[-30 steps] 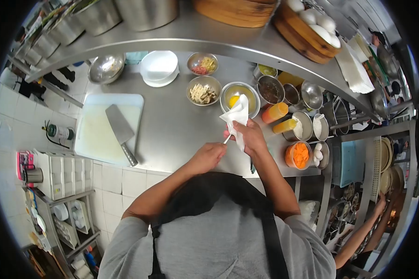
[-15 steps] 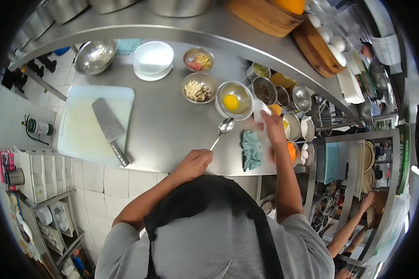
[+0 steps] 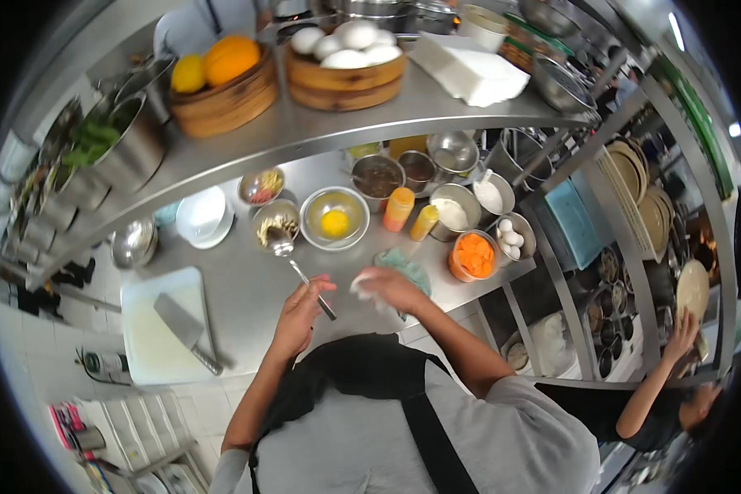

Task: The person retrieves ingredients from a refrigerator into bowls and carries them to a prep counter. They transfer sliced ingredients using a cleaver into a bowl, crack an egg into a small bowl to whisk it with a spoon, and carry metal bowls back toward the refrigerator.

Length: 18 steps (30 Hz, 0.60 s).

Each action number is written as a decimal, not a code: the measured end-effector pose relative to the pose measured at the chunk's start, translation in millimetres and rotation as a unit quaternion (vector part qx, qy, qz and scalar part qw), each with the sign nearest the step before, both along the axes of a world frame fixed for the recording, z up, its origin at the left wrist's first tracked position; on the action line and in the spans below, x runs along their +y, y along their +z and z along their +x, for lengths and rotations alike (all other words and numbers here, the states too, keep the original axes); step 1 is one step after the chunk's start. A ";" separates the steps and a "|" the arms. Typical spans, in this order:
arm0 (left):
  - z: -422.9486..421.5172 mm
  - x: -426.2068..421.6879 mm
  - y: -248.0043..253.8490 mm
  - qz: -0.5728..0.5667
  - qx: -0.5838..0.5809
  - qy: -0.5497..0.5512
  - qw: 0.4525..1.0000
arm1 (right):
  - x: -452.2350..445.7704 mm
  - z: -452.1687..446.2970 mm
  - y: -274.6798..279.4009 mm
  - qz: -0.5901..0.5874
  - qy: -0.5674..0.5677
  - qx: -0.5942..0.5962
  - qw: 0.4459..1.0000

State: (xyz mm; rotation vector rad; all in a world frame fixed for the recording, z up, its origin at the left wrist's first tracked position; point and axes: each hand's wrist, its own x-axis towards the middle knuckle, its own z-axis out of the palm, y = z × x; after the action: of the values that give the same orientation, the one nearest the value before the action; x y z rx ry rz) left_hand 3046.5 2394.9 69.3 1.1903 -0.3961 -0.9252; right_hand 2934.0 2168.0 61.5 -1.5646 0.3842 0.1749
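the left hand grips a spoon by its handle, its bowl pointing far and left, probably so the fingers stay off the eating end. the spoon's bowl overlaps the near rim of a small bowl of pale pieces; whether they touch, i cannot tell. the right hand, blurred, seems closed around a crumpled white tissue, just right of the spoon.

a steel bowl with a yolk sits beyond both hands, near the middle, likely for easy reach. two squeeze bottles stand upright right of it, caps up, perhaps for quick grabbing. a teal cloth lies behind the right hand, partly hidden by it.

to the left, a knife lies flat across a cutting board, handle towards the near side. a tub of orange slices stands at the right. a raised shelf crosses above the far side, limiting height there. another person's hand is well apart, far right.
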 end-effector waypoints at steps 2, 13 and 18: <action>-6.8 -19.0 10.0 -0.024 0.031 0.018 0.999 | 23.8 -8.8 32.7 -0.025 0.046 -0.076 0.996; -36.4 -53.2 20.3 0.125 -0.057 -0.111 0.984 | -25.1 -64.1 6.2 0.062 -0.198 -0.115 0.972; -44.9 -12.2 7.0 0.181 -0.018 -0.113 0.977 | -159.6 -85.4 9.5 -0.176 -0.437 -0.104 0.876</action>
State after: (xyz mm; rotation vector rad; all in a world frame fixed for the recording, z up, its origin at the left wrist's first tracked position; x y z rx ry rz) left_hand 3001.6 2382.7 76.2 1.5162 -0.4083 -1.2103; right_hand 2848.6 2008.4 71.1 -1.5908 0.9499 -0.7996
